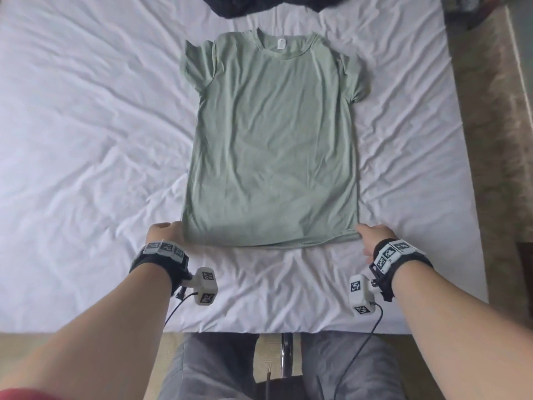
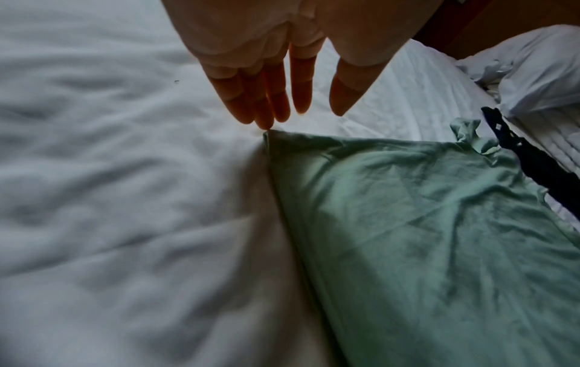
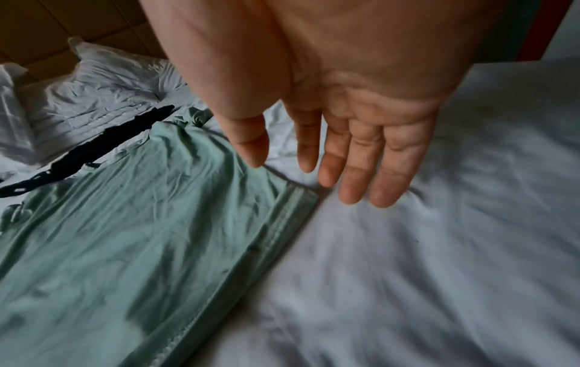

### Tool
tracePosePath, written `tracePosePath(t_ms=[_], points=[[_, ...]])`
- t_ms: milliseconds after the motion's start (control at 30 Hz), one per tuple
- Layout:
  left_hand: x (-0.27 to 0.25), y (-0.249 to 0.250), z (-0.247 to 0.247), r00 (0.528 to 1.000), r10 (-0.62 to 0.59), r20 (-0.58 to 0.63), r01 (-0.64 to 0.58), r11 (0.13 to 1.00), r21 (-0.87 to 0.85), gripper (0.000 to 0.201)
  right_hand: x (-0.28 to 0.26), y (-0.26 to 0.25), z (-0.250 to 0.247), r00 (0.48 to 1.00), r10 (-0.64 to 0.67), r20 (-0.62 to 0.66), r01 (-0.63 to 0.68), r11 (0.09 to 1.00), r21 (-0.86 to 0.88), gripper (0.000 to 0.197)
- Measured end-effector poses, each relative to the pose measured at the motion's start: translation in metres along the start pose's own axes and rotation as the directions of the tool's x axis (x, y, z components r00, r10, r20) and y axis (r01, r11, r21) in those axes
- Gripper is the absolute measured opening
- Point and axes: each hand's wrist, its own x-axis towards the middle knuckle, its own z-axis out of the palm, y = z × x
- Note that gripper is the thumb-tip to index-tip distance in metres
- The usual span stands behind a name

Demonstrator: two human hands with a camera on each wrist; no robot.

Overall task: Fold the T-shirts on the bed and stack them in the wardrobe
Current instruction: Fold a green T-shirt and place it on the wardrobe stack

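Both bare forearms reach forward over the near edge of the bed, each wrist wrapped in a black strap that carries white blocks printed with black square codes. The left hand (image 1: 162, 232) sits at the near left corner of the pale sage-green short-sleeved T-shirt (image 1: 271, 145); its fingers (image 2: 270, 99) are straight and pointed down, close together, with the thumb held slightly apart, and one fingertip just meets the shirt's hem corner on the sheet. Its grip is apart and holds nothing. The right hand (image 1: 375, 236) is at the near right corner of the same shirt, palm down, fingers (image 3: 361, 161) extended and loosely spread above the sheet just beside the hem corner, the thumb over the shirt's edge; whether the thumb touches the cloth cannot be told. That grip, too, is apart and empty. The T-shirt lies flat and face up in the middle of the bed, collar away from the person, sleeves spread to either side, hem toward the person. It rests on a wrinkled white bedsheet (image 1: 86, 134). A dark navy garment (image 1: 259, 5) lies crumpled just beyond the collar, and white pillows (image 3: 103, 89) sit at the far end of the bed.
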Motion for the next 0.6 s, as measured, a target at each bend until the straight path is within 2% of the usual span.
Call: tracePosePath(t_ms=[167, 267, 333, 400, 467, 600], points=[[0.014, -0.002, 0.004, 1.0, 0.012, 0.007, -0.012, 0.996, 0.088, 0.046, 0.011, -0.001, 0.01, 0.998, 0.01, -0.06, -0.014, 0.997, -0.075, 0.077], [0.027, -0.002, 0.018, 0.996, -0.008, 0.086, 0.007, 1.0, 0.016, 0.062, 0.027, 0.005, 0.024, 1.0, 0.009, -0.029, -0.006, 0.995, 0.097, 0.075], [0.035, -0.003, 0.03, 0.984, -0.014, 0.176, 0.024, 0.998, -0.051, 0.054, 0.039, 0.011, 0.031, 1.0, -0.001, -0.02, 0.005, 0.979, 0.204, 0.068], [0.044, -0.005, 0.039, 0.978, -0.005, 0.209, 0.024, 0.996, -0.089, 0.041, 0.055, 0.017, 0.035, 0.999, -0.041, -0.025, 0.045, 0.979, 0.198, 0.059], [0.052, -0.011, 0.042, 0.98, 0.016, 0.198, 0.012, 0.99, -0.14, 0.036, 0.069, 0.02, 0.034, 0.996, -0.086, -0.032, 0.09, 0.981, 0.17, 0.049], [0.061, -0.028, 0.038, 0.981, 0.096, 0.169, -0.06, 0.976, -0.21, 0.032, 0.079, 0.03, 0.03, 0.982, -0.176, 0.069, 0.164, 0.975, 0.15, 0.03]])
